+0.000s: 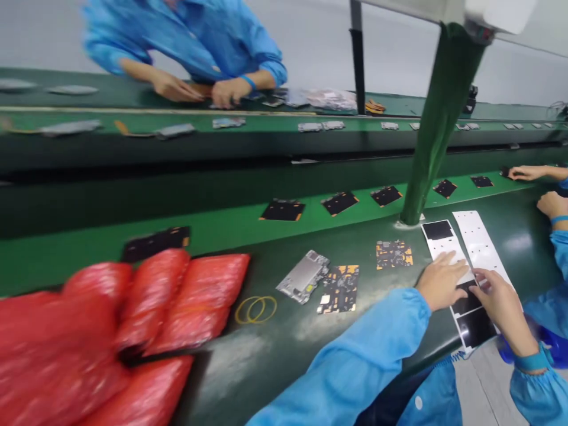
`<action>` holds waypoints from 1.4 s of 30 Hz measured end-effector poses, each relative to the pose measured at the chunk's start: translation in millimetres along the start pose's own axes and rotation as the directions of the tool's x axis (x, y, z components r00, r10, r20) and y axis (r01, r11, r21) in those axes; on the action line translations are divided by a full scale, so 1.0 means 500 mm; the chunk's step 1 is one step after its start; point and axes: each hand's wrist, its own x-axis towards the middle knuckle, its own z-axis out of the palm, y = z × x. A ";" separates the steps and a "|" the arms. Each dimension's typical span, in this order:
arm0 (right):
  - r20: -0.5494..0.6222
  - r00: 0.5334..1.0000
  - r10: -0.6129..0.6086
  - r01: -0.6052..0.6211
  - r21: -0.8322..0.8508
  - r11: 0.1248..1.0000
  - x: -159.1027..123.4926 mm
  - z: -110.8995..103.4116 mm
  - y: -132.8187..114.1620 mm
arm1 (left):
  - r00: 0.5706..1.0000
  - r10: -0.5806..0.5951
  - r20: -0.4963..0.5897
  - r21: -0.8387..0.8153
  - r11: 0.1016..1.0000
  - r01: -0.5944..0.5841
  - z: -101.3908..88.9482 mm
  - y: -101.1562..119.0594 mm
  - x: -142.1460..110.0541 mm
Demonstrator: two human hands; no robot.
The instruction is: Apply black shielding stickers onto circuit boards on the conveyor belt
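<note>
My left hand [441, 278] lies flat with its fingers stretched out on a white backing sheet [444, 245] that carries black rectangular stickers [437, 229]. My right hand [499, 296] is beside it with fingers curled at the sheet's right edge, pinching what looks like a black sticker [468, 303]. A second white sheet [481, 242] lies just to the right. On the dark green bench to the left lie a silver metal frame [304, 276], a black-and-orange circuit board [339, 289] and a smaller board [394, 254].
Red plastic bags [133, 319] are piled at the left, with yellow rubber bands [256, 309] beside them. Black parts [339, 202] ride the green conveyor belt. A green post [437, 124] stands behind the sheets. A person in blue works opposite; another person's hands [539, 183] are at the right.
</note>
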 end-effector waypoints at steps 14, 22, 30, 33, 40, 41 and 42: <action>-0.013 0.998 0.066 -0.065 0.040 0.997 0.013 -0.008 0.018 | 0.996 -0.068 -0.061 -0.064 0.996 0.064 0.012 0.017 -0.004; -0.093 0.993 -0.067 0.070 0.028 0.997 0.010 -0.028 -0.009 | 0.988 -0.115 -0.100 -0.157 0.983 0.098 0.015 0.006 -0.003; -0.121 0.962 -0.243 0.234 -0.088 0.968 0.021 -0.034 -0.040 | 0.974 -0.191 -0.120 -0.249 0.956 0.157 0.003 -0.001 -0.003; -0.174 0.941 -0.289 0.271 -0.120 0.955 0.015 -0.033 -0.036 | 0.969 -0.215 -0.125 -0.259 0.950 0.177 0.005 0.001 -0.003; -0.280 0.895 -0.348 0.314 -0.160 0.936 -0.001 -0.026 -0.012 | 0.966 -0.230 -0.115 -0.253 0.947 0.196 0.010 0.004 -0.003; -0.282 0.900 -0.333 0.299 -0.157 0.941 -0.001 -0.025 -0.010 | 0.968 -0.224 -0.111 -0.253 0.948 0.191 0.010 0.004 -0.003; -0.280 0.907 -0.314 0.281 -0.153 0.947 -0.001 -0.024 -0.010 | 0.970 -0.219 -0.108 -0.253 0.949 0.186 0.010 0.004 -0.003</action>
